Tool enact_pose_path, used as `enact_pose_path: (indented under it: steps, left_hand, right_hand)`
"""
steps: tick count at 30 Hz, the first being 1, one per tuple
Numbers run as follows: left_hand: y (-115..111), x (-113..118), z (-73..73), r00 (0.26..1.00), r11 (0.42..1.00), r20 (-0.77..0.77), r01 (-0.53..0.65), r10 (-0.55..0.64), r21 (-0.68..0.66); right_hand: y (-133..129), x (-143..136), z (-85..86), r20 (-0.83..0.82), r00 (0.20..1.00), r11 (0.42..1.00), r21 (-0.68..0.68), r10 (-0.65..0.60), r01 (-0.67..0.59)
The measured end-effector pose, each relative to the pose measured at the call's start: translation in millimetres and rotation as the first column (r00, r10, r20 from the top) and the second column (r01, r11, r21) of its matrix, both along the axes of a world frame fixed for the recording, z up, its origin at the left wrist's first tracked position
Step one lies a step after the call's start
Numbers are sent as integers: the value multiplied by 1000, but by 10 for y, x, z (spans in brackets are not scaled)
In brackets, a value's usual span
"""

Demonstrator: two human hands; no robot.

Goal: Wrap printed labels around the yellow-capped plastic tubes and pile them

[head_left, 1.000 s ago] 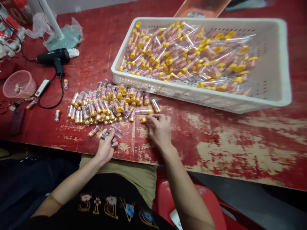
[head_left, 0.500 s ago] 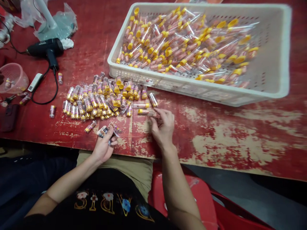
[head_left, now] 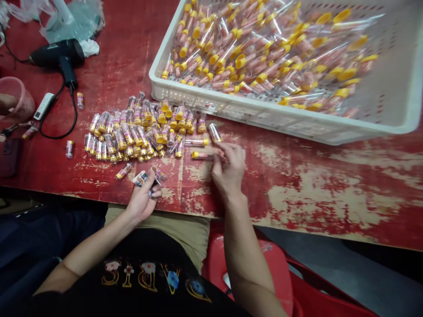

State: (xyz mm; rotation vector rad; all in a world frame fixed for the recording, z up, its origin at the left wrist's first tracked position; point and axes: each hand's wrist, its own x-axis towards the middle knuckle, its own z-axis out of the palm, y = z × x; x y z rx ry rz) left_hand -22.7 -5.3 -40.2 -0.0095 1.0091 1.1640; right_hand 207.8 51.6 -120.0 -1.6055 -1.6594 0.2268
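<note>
Printed plastic sleeves (head_left: 141,178) are pinched in my left hand (head_left: 144,200), at the table's front edge; one sleeve sticks out past the fingers. To the right, my right hand (head_left: 230,171) has its thumb and fingers closed around the right end of a clear tube with a yellow cap (head_left: 201,155), lying on its side. A similar tube (head_left: 196,142) lies just beyond it, and a short tube (head_left: 214,132) is close to my right fingertips. A pile of labelled, yellow-capped tubes (head_left: 132,132) spreads beyond my left hand, with one loose tube (head_left: 124,171) in front.
A large white crate (head_left: 264,108) full of yellow-capped tubes stands at the back right. At the left are a black heat gun (head_left: 57,55) with its cord, a white power strip (head_left: 43,106) and a pink basket (head_left: 28,101) with another person's hand in it.
My right hand has closed on the end of the lying tube, which has shifted slightly toward me. The other person's hand has come into the pink basket. The view has shifted slightly.
</note>
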Motion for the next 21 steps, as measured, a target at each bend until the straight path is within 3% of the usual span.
enact_pose_path:
  steps: [5, 6, 8, 10, 12, 14, 21]
  left_hand:
    - [19, 30, -62, 1000, 1000, -6, -18, 18, -2]
    - [22, 35, -69, 1000, 1000, -9, -29, 29, -3]
    - [25, 42, -73, 999, 999, -14, -49, 49, 5]
    - [22, 48, -66, 998, 998, -20, -58, 59, 22]
    - [15, 56, -50, 998, 998, -28, -54, 55, 38]
    - [4, 66, -24, 999, 998, -34, -39, 41, 54]
    - [-89, 85, 155, 999, 993, -43, -1, 6, 118]
  right_hand:
    - [9, -72, 54, 131, 979, 977, -168, 155, -132]
    - [-42, -115, 112, 86, 984, 974, -178, 158, -140]
    - [-216, -232, 278, -164, 978, 979, -137, 131, -154]
    - [-448, -384, 469, -494, 861, 984, -57, 119, -168]
    - [-663, -556, 620, -690, 712, 986, 7, 127, -169]
    - [-802, -720, 693, -757, 636, 984, 46, 147, -172]
    - [-901, -919, 661, -811, 551, 980, 171, 200, -104]
